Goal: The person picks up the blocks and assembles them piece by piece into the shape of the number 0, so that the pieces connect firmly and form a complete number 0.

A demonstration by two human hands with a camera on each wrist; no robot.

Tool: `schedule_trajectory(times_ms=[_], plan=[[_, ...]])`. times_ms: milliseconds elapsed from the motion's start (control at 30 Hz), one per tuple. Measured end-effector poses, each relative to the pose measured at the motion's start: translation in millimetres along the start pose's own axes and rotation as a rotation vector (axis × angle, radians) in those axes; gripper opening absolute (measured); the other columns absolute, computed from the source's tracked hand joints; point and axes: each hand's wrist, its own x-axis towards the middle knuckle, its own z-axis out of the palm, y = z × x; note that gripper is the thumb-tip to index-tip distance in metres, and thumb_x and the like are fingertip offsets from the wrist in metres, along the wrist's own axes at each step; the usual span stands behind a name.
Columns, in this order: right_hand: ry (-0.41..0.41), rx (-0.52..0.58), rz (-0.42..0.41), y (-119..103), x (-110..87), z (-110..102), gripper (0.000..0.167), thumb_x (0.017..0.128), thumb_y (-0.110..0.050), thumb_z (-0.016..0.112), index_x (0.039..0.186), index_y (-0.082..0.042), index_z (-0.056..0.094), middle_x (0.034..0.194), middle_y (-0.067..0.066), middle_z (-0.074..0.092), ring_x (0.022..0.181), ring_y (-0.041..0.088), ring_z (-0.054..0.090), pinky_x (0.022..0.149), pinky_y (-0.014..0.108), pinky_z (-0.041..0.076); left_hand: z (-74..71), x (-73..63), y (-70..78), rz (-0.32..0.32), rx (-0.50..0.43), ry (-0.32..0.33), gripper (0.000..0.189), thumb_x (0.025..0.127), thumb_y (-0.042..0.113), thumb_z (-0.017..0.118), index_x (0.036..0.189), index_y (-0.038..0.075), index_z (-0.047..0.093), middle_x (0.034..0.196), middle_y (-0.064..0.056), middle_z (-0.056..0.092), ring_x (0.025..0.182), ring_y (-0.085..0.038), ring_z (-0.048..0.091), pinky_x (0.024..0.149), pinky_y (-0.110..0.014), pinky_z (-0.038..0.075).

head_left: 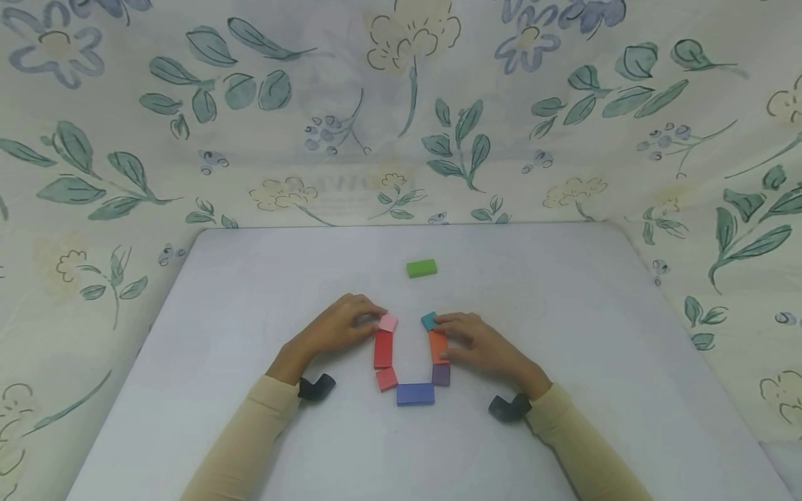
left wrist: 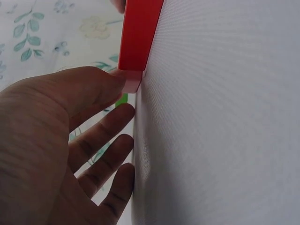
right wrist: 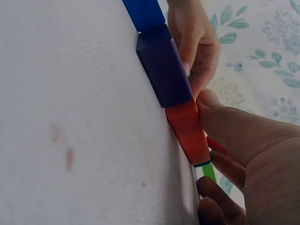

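Note:
A U-shaped row of colored blocks lies on the table. My left hand pinches the pink block at the row's upper left end, thumb and index finger at its edges. Below it come a red block and a coral block. At the bottom lies a blue block. Up the right side run a purple block, an orange block and a teal block. My right hand touches the teal block with its index finger and the orange block's side with its thumb.
A green block lies apart, beyond the open top of the U. The white table meets a floral cloth at the back and sides. Each wrist wears a dark camera mount.

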Motion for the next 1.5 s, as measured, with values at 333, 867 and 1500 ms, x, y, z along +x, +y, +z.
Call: schedule_trajectory(times_ms=[333, 867, 1500], plan=[[0.004, 0.003, -0.013, -1, 0.1, 1, 0.046, 0.092, -0.03, 0.073, 0.136, -0.025, 0.061, 0.148, -0.009, 0.052, 0.143, 0.02, 0.04, 0.114, 0.048, 0.04, -3.7, -4.0, 1.3, -0.017, -0.043, -0.002, 0.039, 0.093, 0.023, 0.07, 0.131, 0.013, 0.066, 0.121, -0.002, 0.069, 0.117, -0.021, 0.06, 0.102, -0.042, 0.05], [0.003, -0.025, -0.012, -3, -0.4, -1, 0.048, 0.091, -0.031, 0.073, 0.137, -0.023, 0.061, 0.149, -0.008, 0.052, 0.143, 0.021, 0.041, 0.114, 0.048, 0.04, 7.9, -25.3, 21.9, -0.105, -0.061, -0.028, 0.058, 0.088, 0.036, 0.075, 0.141, 0.018, 0.057, 0.144, -0.006, 0.051, 0.137, -0.028, 0.045, 0.109, -0.05, 0.045], [0.002, -0.01, -0.03, 2, 0.0, -1, 0.047, 0.091, -0.031, 0.073, 0.136, -0.023, 0.061, 0.148, -0.007, 0.052, 0.142, 0.021, 0.041, 0.114, 0.048, 0.04, 15.2, -30.6, 24.0, -0.047, -0.034, 0.024, 0.056, 0.086, 0.03, 0.079, 0.137, 0.015, 0.06, 0.14, -0.004, 0.055, 0.134, -0.027, 0.048, 0.11, -0.05, 0.043]])
